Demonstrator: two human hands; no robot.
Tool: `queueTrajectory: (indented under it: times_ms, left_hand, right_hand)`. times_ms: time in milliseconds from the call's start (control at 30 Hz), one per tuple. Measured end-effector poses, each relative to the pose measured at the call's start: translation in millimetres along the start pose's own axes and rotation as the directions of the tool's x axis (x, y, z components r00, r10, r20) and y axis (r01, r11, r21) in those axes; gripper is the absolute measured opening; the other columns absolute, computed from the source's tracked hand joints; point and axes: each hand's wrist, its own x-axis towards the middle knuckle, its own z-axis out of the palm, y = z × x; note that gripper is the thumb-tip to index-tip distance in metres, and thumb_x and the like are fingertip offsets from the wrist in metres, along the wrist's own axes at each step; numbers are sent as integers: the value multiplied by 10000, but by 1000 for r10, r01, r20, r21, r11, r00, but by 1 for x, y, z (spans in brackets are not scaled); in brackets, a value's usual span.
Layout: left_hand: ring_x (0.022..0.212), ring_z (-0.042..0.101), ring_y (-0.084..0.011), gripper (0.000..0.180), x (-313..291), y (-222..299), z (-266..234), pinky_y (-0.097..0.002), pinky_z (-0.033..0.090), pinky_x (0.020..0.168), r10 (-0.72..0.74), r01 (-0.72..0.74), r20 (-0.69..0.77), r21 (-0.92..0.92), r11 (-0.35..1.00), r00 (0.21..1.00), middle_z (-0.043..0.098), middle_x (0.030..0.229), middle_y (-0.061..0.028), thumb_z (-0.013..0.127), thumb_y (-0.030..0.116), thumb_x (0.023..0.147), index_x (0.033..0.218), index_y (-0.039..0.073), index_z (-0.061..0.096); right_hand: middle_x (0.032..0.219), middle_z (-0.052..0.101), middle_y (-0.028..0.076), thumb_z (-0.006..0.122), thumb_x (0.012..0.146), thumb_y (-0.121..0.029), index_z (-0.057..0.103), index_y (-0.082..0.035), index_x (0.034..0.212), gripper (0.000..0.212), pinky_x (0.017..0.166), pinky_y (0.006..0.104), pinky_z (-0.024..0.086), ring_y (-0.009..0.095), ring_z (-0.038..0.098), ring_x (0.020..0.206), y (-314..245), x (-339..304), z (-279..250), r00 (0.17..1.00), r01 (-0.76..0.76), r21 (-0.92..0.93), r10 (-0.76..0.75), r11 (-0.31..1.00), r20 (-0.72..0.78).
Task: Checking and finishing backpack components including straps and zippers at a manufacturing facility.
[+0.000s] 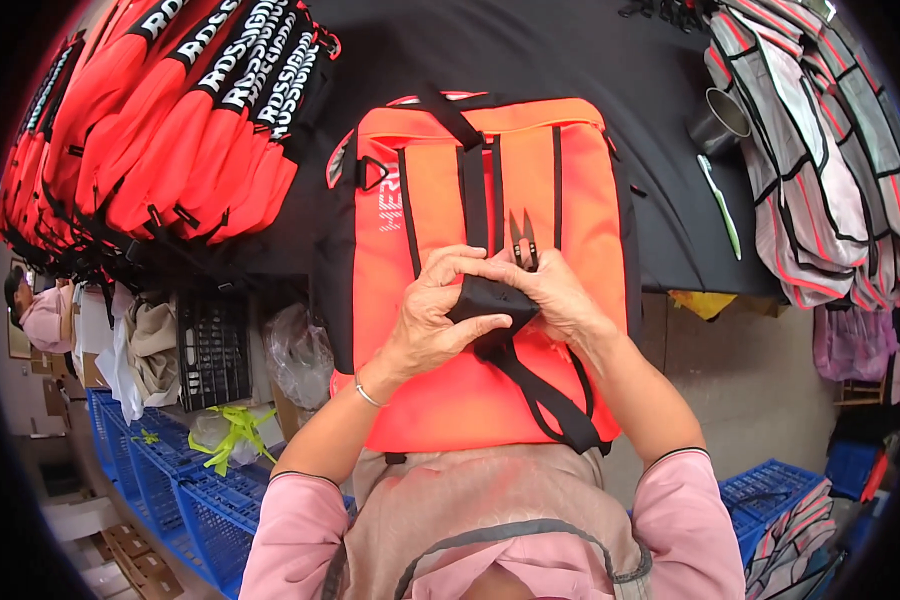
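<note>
Orange-red fabric backpack (420, 420): located at the centre of the frame, lower edge at the person's grey-brown apron (470, 500). Black strap (530, 385): extends from the hands toward the backpack's lower right corner. Left hand (425, 325): fingers clamped on a folded black piece (492, 301). Right hand (568, 300): fingers clamped on the same piece and on thread snips (516, 230), blades pointing up the frame, tips apart. Dark surface (670, 180): carries red bags (115, 180) at upper left; at upper right, a metal cup (715, 120), a green-and-white toothbrush (720, 208) and grey bags (800, 190). Blue crates (205, 520): lower left.
</note>
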Motion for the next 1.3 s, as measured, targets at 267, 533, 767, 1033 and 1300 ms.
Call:
queueTrajectory:
  times_ms: [267, 533, 767, 1033, 1300]
  left_hand:
    - [902, 682, -177, 247, -17, 2, 19, -290, 549, 777, -223, 209, -145, -111, 972, 964, 701, 1057, -101, 843, 75, 732, 959, 20, 764]
    - [804, 651, -114, 233, -11, 8, 25, -246, 511, 687, -287, 271, -66, -183, 945, 956, 703, 997, -91, 815, 36, 769, 990, 0, 754]
    - [750, 643, -92, 252, -11, 6, 25, -233, 502, 648, -259, 247, -54, -168, 954, 964, 703, 982, -74, 817, 39, 773, 1012, 0, 749]
    - [706, 652, -91, 278, -12, 4, 25, -226, 501, 626, -252, 246, -13, -181, 952, 968, 696, 946, -61, 814, 36, 773, 1036, -9, 740]
    - [714, 650, -84, 287, -11, 1, 27, -226, 500, 630, -265, 258, -19, -177, 950, 964, 688, 914, -56, 810, 31, 774, 1048, -8, 735]
  right_hand:
    - [877, 666, 32, 618, 982, -207, 643, 34, 1063, 255, 753, 236, 490, 94, 594, 824, -16, -66, -4, 922, 188, -375, -295, 908, -251]
    - [829, 680, 103, 709, 903, -157, 663, -6, 976, 174, 646, 301, 514, 185, 639, 688, 4, -89, -7, 863, 205, -673, -456, 711, -219]
    - [809, 675, 99, 720, 889, -161, 656, -10, 934, 170, 637, 312, 508, 219, 651, 699, -7, -80, -4, 837, 249, -797, -537, 551, -109]
    - [776, 662, 92, 718, 901, -159, 642, 2, 912, 179, 640, 299, 510, 174, 634, 678, -5, -76, -12, 901, 218, -698, -416, 682, -125]
    - [770, 658, 67, 712, 904, -115, 654, 2, 931, 133, 648, 279, 506, 125, 613, 682, -8, -76, -10, 922, 164, -626, -344, 762, -177]
